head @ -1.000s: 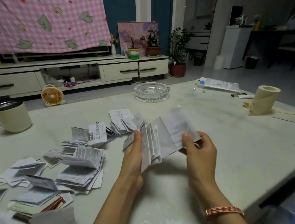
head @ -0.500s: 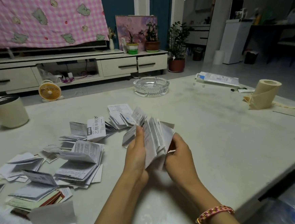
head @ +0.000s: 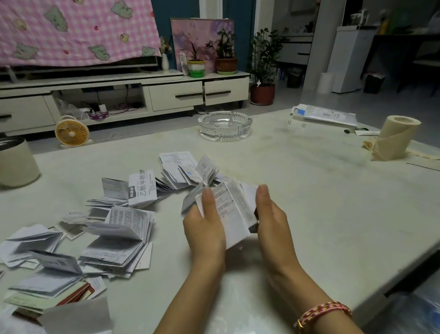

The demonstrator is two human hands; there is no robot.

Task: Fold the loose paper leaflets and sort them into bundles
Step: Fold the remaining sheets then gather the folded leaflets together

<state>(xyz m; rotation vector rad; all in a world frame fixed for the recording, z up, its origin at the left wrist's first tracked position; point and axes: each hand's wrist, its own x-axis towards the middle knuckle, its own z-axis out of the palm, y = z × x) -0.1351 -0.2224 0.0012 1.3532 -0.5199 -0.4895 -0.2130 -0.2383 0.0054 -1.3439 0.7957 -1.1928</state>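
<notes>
A folded white leaflet (head: pixel 232 212) with fine print sits between both hands above the pale table (head: pixel 329 201). My left hand (head: pixel 204 231) grips its left side, thumb lying across the printed face. My right hand (head: pixel 271 221) presses against its right edge with fingers straight and upright. Several folded leaflets lie scattered left of the hands: a stack of concertina-folded ones (head: pixel 121 238), one with large black characters (head: pixel 143 188), and a small heap (head: pixel 184 172) just beyond the held leaflet. More leaflets (head: pixel 44 277) crowd the near left corner.
A glass ashtray (head: pixel 224 125) stands mid-table. A cream mug (head: pixel 8 160) is at the far left. A paper roll (head: pixel 395 137) and a flat white packet (head: pixel 325 114) lie at the far right. The table's right edge runs diagonally past my right forearm.
One second ago the leaflet was spread open between my hands. My right hand has pushed its loose panels in toward the left, and the leaflet is now pressed into a compact fold.
</notes>
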